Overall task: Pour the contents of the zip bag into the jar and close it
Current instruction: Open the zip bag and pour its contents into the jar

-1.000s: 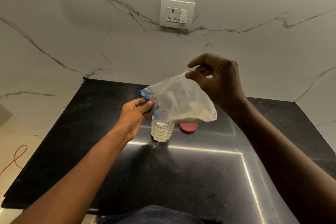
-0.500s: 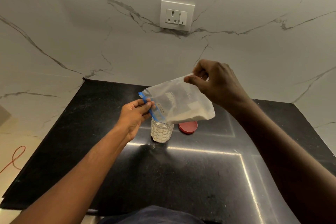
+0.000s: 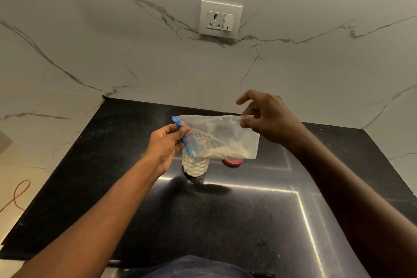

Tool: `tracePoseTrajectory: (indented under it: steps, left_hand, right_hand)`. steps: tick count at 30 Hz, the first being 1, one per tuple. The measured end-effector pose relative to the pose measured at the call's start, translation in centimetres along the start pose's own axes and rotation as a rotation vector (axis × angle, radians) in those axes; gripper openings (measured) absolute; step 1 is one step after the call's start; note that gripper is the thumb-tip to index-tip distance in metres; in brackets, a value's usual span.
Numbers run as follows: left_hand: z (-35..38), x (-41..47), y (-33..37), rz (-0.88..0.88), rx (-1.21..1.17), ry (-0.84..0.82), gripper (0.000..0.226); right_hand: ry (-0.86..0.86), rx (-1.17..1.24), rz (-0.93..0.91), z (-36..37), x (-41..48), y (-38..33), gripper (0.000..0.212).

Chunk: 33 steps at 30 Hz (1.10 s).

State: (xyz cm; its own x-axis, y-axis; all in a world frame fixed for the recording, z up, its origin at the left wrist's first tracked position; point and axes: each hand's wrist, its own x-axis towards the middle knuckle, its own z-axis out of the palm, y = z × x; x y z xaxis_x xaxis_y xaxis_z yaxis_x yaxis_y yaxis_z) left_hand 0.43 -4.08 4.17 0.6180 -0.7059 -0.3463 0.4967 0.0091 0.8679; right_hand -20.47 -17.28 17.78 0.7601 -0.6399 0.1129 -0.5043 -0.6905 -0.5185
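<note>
A clear zip bag (image 3: 222,136) with a blue zip strip hangs over the counter, with pale powder lying along its lower edge. My left hand (image 3: 165,142) pinches the blue zip end, which points down into the open glass jar (image 3: 195,165). The jar is ribbed, stands on the black counter and holds white powder almost to its top. My right hand (image 3: 268,116) pinches the bag's far upper corner between thumb and finger, its other fingers spread. The red lid (image 3: 233,162) lies flat on the counter just right of the jar, partly hidden behind the bag.
The black stone counter (image 3: 225,221) meets a white marble wall with a socket and switch plate (image 3: 220,19). An orange cable (image 3: 17,196) loops on the floor at the far left. A dark garment shows at the bottom edge.
My right hand has come down and to the right with the bag's corner, so the bag now lies flatter and the powder sits at its lower edge. My left hand stays at the jar's mouth.
</note>
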Motion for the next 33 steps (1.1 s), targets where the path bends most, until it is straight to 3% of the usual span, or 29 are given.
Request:
tracePoseTrajectory:
  steps: [3, 5, 9, 13, 16, 19, 22, 26, 30, 33]
  left_hand:
    - [-0.2, 0.1, -0.1, 0.0, -0.01, -0.014, 0.016]
    - [-0.3, 0.1, 0.0, 0.008, -0.023, -0.027, 0.017]
    - [-0.2, 0.0, 0.3, 0.014, -0.038, -0.042, 0.018]
    - [-0.3, -0.1, 0.2, 0.001, -0.039, -0.034, 0.017]
    - [-0.5, -0.1, 0.0, -0.014, -0.037, -0.017, 0.017]
    - [-0.5, -0.1, 0.0, -0.014, -0.021, -0.013, 0.018]
    - [-0.2, -0.3, 0.3, -0.007, -0.018, -0.016, 0.018]
    - [0.1, -0.6, 0.6, 0.0, -0.012, -0.018, 0.017]
    - [0.1, -1.0, 0.9, -0.007, -0.022, -0.013, 0.017]
    - [0.0, -1.2, 1.1, -0.013, -0.023, -0.019, 0.022]
  right_hand:
    - [0.148, 0.016, -0.023, 0.5, -0.1, 0.4, 0.015]
    - [0.201, 0.056, -0.018, 0.9, 0.1, 0.5, 0.009]
    - [0.181, 0.122, 0.072, 2.3, 0.0, 0.9, 0.026]
    - [0.23, 0.173, -0.041, 3.0, -0.6, 1.3, 0.027]
    - [0.144, 0.183, -0.109, 2.3, -0.7, 1.4, 0.055]
    - [0.004, 0.246, -0.091, 1.3, -0.7, 1.5, 0.065]
    - [0.036, 0.208, -0.084, 1.0, -0.7, 1.1, 0.054]
    - [0.217, 0.007, -0.142, 1.4, -0.7, 0.2, 0.019]
    - [0.186, -0.031, -0.166, 1.6, -0.4, -0.1, 0.015]
    - [0.261, 0.043, -0.192, 1.4, -0.2, -0.6, 0.005]
